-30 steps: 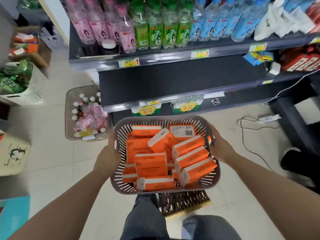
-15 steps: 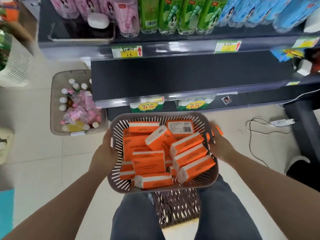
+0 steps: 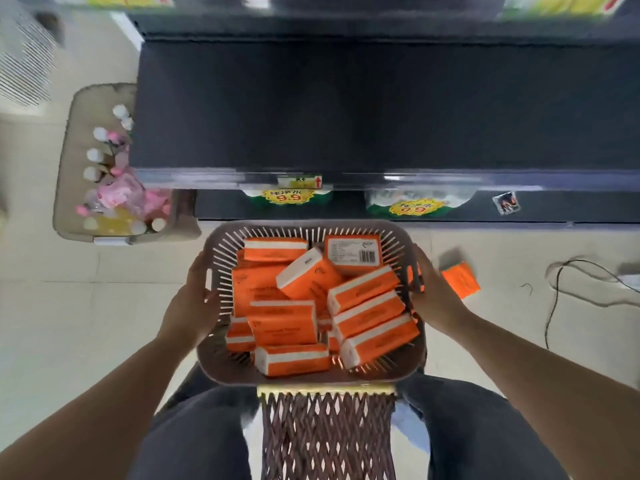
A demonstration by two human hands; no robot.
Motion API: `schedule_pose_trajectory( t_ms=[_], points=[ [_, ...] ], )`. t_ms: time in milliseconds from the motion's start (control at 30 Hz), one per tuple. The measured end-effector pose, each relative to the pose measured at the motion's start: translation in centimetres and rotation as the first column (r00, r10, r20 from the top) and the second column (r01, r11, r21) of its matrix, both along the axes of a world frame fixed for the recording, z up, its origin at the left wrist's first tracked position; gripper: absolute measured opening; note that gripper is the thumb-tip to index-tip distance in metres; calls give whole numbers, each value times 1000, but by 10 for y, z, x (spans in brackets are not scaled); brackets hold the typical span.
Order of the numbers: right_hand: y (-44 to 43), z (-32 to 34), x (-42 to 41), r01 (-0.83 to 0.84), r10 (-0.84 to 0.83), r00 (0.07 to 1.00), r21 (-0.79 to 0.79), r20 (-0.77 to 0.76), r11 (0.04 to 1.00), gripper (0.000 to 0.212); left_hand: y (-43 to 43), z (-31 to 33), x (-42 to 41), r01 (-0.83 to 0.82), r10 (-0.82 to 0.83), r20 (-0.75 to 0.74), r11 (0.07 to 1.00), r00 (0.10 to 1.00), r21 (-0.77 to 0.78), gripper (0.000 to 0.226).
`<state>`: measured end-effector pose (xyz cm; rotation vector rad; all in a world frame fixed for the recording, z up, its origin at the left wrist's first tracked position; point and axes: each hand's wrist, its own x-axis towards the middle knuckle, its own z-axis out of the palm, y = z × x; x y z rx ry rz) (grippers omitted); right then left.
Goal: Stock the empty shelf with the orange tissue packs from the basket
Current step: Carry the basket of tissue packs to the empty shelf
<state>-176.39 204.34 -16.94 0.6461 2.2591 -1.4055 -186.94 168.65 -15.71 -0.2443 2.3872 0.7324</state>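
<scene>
A grey slotted basket [image 3: 388, 374] full of several orange tissue packs [image 3: 282, 322] sits in front of me, just above my knees. My left hand [image 3: 194, 306] grips its left rim and my right hand [image 3: 434, 292] grips its right rim. One orange pack [image 3: 462, 280] is blurred beside my right hand, outside the basket over the floor. The empty dark shelf [image 3: 346, 105] stretches across the view straight ahead, just beyond the basket.
A beige bin [image 3: 74, 161] of pink and white bottles stands on the floor to the left of the shelf. Green packs with 9.9 tags [image 3: 289, 195] lie on the lowest shelf. A woven stool [image 3: 327, 434] is between my legs. A black cable [image 3: 561, 289] trails on the right floor.
I have sunk lower and closer to the shelf, with the basket still in both hands. An orange pack has slipped out past the basket's right side.
</scene>
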Motion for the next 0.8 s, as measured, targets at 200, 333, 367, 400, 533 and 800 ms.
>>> schedule_pose_trajectory(
  t_ms=[200, 333, 367, 400, 533, 800],
  points=[
    [1, -95, -8, 32, -34, 999, 147, 11, 989, 75, 12, -97, -16, 26, -26, -20, 1000, 999, 16, 68],
    [-1, -156, -13, -1, -3, 1000, 158, 25, 987, 76, 8, -155, -24, 17, -16, -24, 999, 1000, 36, 68],
    [-2, -172, -15, 0, -3, 1000, 164, 18, 987, 74, 7, -170, -26, 18, -17, -30, 999, 999, 37, 66],
    [-1, -188, -18, -1, -2, 1000, 179, 19, 984, 73, 7, -184, -27, 10, -8, -39, 999, 999, 44, 65],
    [1, -241, -22, -7, -8, 998, 215, 68, 977, 67, 6, -232, -29, -41, 44, -32, 994, 999, 98, 67],
    [0, -290, -30, 43, -63, 996, 282, 61, 958, 69, 7, -289, -34, -44, 56, -75, 987, 996, 154, 66]
  ],
)
